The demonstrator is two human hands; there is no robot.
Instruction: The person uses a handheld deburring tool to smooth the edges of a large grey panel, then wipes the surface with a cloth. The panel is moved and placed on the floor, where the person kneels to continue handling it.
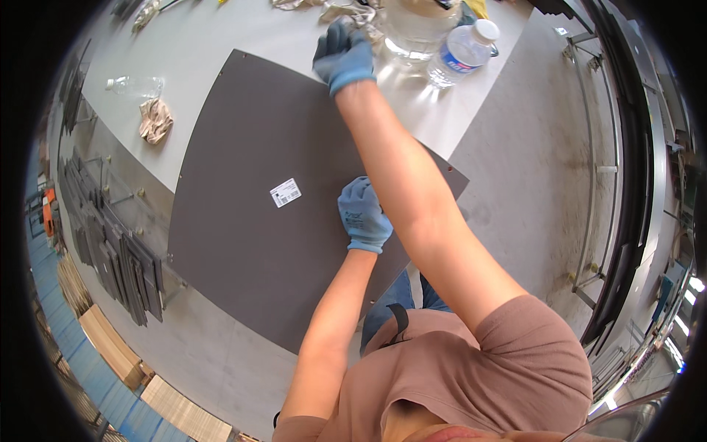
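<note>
A large dark grey panel (248,138) lies across the light work table (193,61), with its near part reaching past the table edge. A white label (285,193) bearing print and codes is on its face. My left hand (364,212), in a blue work glove, is over the right part of the panel with curled fingers; what lies under them is hidden. My right hand (343,58), gloved alike and blurred, reaches to the panel's far edge beside a crumpled pale rag (353,14). Whether its curled fingers hold anything is unclear.
Right of my right hand stand a large clear container (417,33) and a labelled plastic bottle (461,52). A clear bottle (135,85) lies at left above a crumpled beige cloth (155,120). Dark panels stand in a rack (116,248) at left; a metal frame (594,166) stands at right.
</note>
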